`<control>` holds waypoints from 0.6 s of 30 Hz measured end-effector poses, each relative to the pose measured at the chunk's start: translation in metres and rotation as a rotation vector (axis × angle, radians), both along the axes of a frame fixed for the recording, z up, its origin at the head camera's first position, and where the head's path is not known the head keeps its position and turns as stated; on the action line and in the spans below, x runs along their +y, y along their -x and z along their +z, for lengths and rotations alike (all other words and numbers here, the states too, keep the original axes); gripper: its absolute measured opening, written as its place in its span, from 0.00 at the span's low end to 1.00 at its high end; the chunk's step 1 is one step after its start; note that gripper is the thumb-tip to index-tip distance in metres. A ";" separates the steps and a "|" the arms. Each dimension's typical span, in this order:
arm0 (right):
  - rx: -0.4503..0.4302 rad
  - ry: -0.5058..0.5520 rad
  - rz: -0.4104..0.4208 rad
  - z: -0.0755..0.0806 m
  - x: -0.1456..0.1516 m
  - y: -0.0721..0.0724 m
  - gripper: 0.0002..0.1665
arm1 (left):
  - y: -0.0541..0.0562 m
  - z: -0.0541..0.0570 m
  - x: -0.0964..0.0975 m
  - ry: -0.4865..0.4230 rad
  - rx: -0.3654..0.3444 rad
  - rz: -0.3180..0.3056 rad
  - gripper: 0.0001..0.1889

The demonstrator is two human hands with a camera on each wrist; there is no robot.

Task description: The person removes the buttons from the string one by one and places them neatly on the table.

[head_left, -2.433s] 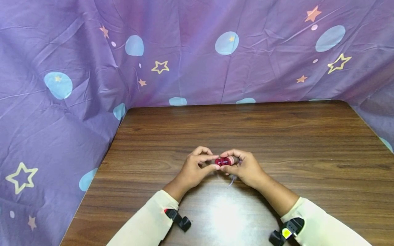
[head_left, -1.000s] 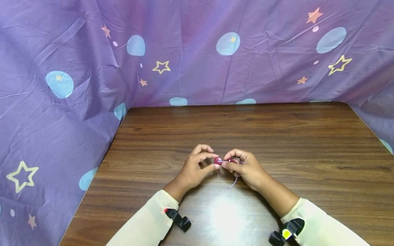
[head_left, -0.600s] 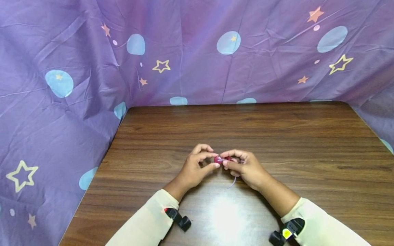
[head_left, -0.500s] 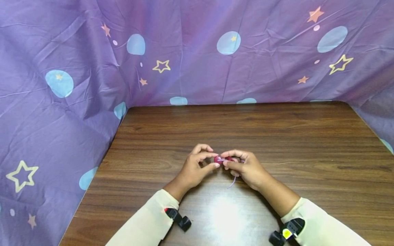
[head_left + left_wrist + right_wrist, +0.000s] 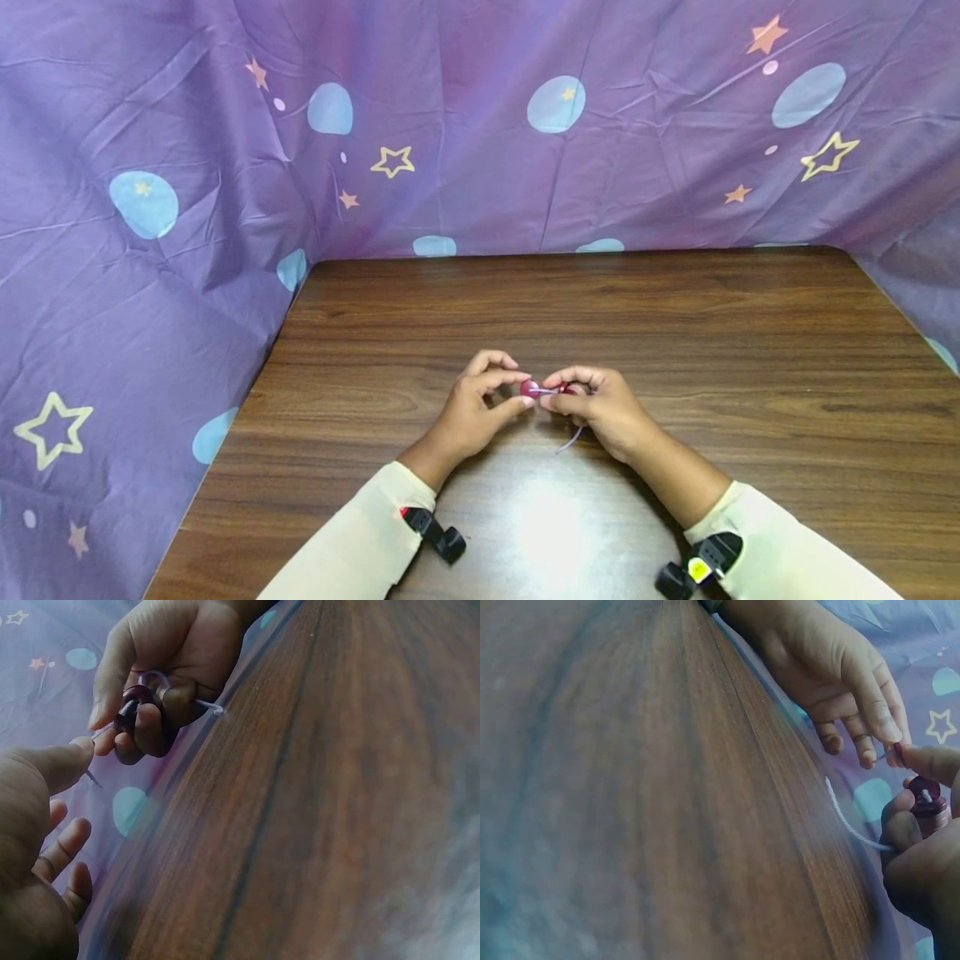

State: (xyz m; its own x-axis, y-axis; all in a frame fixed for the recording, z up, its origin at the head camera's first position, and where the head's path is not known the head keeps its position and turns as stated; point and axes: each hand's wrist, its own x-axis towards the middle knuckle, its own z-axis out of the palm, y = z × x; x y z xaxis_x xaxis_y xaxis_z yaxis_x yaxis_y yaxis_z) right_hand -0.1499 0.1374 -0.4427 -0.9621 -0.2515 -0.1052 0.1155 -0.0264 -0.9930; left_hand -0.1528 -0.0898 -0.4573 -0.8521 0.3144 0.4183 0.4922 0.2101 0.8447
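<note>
My left hand (image 5: 468, 408) pinches a small, shiny red disc (image 5: 529, 389), button-like, between thumb and index finger. Its other fingers are spread loosely behind. A thin light-purple string (image 5: 549, 391) runs from the disc's face to my right hand (image 5: 607, 408), whose thumb and index finger pinch it. Tucked in the right fingers are more dark red discs (image 5: 925, 787) and a pink stack (image 5: 932, 821), partly hidden by those fingers. The string's loose tail (image 5: 847, 825) hangs below the right hand. In the left wrist view, a thin dark tip (image 5: 94, 778) sticks out past the left thumb.
Both hands are over a brown wood-grain table (image 5: 420, 317), with a bright glare patch near its front. A purple cloth (image 5: 480, 125) with stars and blue ovals hangs behind and at the sides. Black wrist cameras (image 5: 435, 533) sit on the cream sleeves (image 5: 352, 542).
At first two red discs sat side by side between the hands. Now the left one stands apart, with string stretched across the gap, and the right fingertips have shifted slightly back and forth along it.
</note>
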 end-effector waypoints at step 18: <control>0.021 -0.122 -0.023 0.000 -0.001 0.000 0.12 | 0.000 0.000 -0.001 0.027 -0.010 0.016 0.15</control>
State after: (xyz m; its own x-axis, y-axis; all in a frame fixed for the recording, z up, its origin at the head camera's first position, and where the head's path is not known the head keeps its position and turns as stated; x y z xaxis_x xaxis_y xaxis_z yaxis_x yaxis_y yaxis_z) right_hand -0.1494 0.1360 -0.4422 -0.9698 -0.2156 -0.1139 0.0958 0.0927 -0.9911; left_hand -0.1532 -0.0908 -0.4569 -0.8610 0.3121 0.4016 0.4806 0.2406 0.8433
